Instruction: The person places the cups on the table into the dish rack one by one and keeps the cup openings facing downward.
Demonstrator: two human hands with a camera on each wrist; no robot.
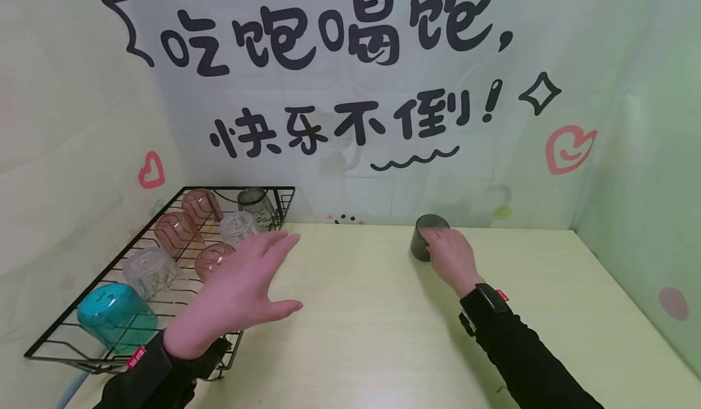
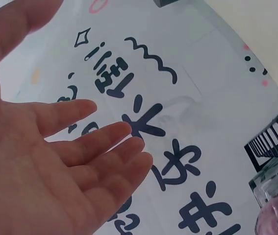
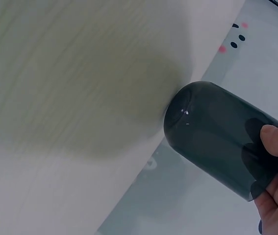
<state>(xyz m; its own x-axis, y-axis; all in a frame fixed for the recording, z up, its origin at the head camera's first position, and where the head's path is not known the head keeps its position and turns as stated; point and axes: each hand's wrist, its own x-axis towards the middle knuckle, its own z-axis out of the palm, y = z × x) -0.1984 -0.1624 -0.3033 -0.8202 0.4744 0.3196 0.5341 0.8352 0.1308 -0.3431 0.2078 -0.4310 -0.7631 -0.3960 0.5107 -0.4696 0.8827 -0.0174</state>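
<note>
My right hand point(image 1: 452, 257) grips a dark grey see-through cup point(image 1: 420, 248) near its rim, at the back of the table. In the right wrist view the thumb lies on the outside of this cup point(image 3: 217, 137), and fingers show behind it. The cup's rounded base is right at the tabletop there. My left hand point(image 1: 235, 290) is held above the right side of a black wire rack point(image 1: 60, 327), fingers spread and thumb out, holding nothing. In the left wrist view the palm and fingers of that hand point(image 2: 70, 161) appear loosely extended.
On the rack are a blue cup point(image 1: 115, 314), clear cups, one of them point(image 1: 150, 270) at the left, several pink cups, including one point(image 1: 177, 234) behind it, and a dark glass point(image 1: 257, 205). A light wood table point(image 1: 356, 324) meets a printed cloth backdrop point(image 1: 350, 184).
</note>
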